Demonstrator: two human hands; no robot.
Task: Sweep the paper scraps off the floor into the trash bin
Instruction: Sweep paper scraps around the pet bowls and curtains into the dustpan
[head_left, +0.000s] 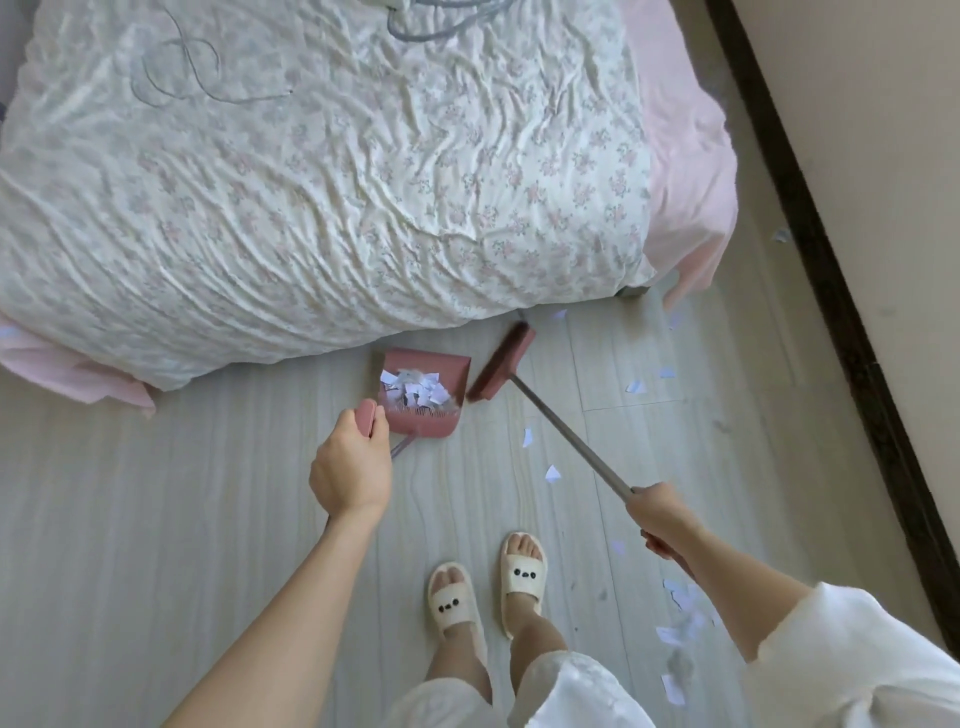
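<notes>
You are holding the dustpan low while the broom is working beside it.

Your left hand (350, 462) is gripping the dustpan (423, 392) handle so it is staying flat by the bed (311, 182); your right hand (660, 517) is closing around the broom (501, 369) pole. Many paper scraps (413, 389) are lying inside already, others are waiting on the floor (182, 493) at your right. No trash bin is showing.

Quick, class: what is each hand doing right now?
Left hand: grips the pink handle of the pink plastic dustpan.
Right hand: grips the grey metal pole of the pink broom.
</notes>
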